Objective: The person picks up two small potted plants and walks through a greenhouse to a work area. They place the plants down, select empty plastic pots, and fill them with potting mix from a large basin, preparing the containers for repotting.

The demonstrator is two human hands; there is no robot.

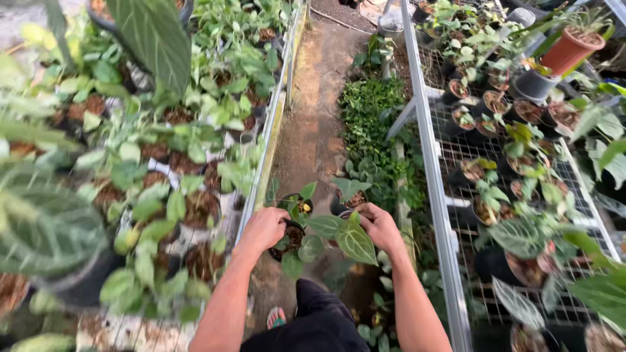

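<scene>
- We're standing in a plant nursery, on a narrow dirt path (313, 111) running between two long plant tables.
- The table on the left (270, 140) is packed with small leafy pots in brown potting mix, and a big dark striped leaf (153, 36) hangs in at the top.
- On the right there's a wire mesh table (456, 153) with a metal frame, holding more small black pots, plus a terracotta pot (568, 51) tipped over near the far corner.
- Low greenery (372, 107) sits on the ground beside the right table.
- Our left hand (263, 228) has its grip curled around the rim of a small black pot (290, 240), held over the path in front of our legs.
- Our right hand (379, 227) has its grip closed on a second pot (340, 215); it's mostly hidden behind the leaves, so we can't tell much about it.
- A veined heart-shaped leaf (355, 242) sits between the two hands, just beside the right one.
- Further along the path, two more small potted plants (298, 203) sit just past our hands.
- Down below we can see dark trousers and a sandalled foot (276, 318).
</scene>
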